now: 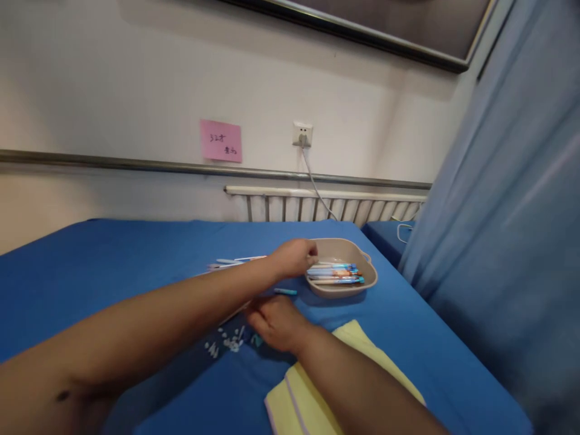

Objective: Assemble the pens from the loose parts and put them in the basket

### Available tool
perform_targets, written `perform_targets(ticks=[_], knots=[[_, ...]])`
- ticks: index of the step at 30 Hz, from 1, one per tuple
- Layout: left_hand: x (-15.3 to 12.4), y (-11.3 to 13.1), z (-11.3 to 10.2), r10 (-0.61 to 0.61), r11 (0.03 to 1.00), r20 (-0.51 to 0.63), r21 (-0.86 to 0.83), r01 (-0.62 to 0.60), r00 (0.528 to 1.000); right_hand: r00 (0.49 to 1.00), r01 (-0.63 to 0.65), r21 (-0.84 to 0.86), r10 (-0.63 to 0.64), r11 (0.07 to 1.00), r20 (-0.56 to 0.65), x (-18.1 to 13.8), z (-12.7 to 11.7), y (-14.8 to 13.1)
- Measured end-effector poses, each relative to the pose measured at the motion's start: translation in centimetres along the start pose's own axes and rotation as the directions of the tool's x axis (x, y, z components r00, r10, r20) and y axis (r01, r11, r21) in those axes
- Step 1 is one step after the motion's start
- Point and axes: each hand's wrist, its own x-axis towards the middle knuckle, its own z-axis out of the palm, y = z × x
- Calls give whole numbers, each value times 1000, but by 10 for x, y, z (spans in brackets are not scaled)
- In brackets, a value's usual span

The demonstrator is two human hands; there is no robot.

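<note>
My left hand [296,255] is at the left rim of a beige basket [341,293], its fingers curled; what they pinch, if anything, is hidden. Inside the basket lies a bundle of pens [335,275] with blue ends. Below it, my right hand [274,321] has closed fingers, and a thin pale pen barrel [234,312] sticks out from them to the left. Small white pieces [232,342] and a few dark blue and teal caps [254,338] are scattered beside that hand. A single teal cap [285,292] lies between the hands and the basket.
More slim pen barrels [226,263] lie behind my left forearm. A folded yellow cloth [299,399] is under my right forearm on the blue-covered table [136,248]. A blue curtain [507,241] hangs at the right; a cord [312,178] runs down from a wall socket.
</note>
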Motion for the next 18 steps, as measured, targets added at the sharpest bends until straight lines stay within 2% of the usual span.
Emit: perform_targets(ticks=[2,4,5,8,10,11,13,14,18], knots=[[-40,-29,-19,-51,998,-65,-35,48,997,992,-50,105,62,993,-107,-3,4,4],[-91,-66,-30,-190,970,-209,-193,150,959,965,-104,236,155,966,-211,-5,8,8],[-118,-85,-31,-278,943,-237,-253,217,931,950,-120,296,196,948,-243,-6,10,10],[-195,-137,-14,-570,806,-298,-381,452,765,927,-146,410,269,900,-261,-9,13,14],[-231,-161,5,-697,702,-315,-486,521,645,916,-154,436,293,887,-273,-11,14,15],[-243,-168,15,-726,669,-314,-527,524,611,915,-158,437,298,885,-273,-12,14,15],[-254,-175,28,-755,619,-301,-622,479,583,917,-177,433,308,884,-253,-13,14,14],[-254,-175,31,-749,621,-305,-633,463,588,915,-188,434,318,881,-250,-14,14,14],[-241,-175,34,-693,686,-284,-543,484,663,907,-226,412,345,883,-243,-14,15,14]])
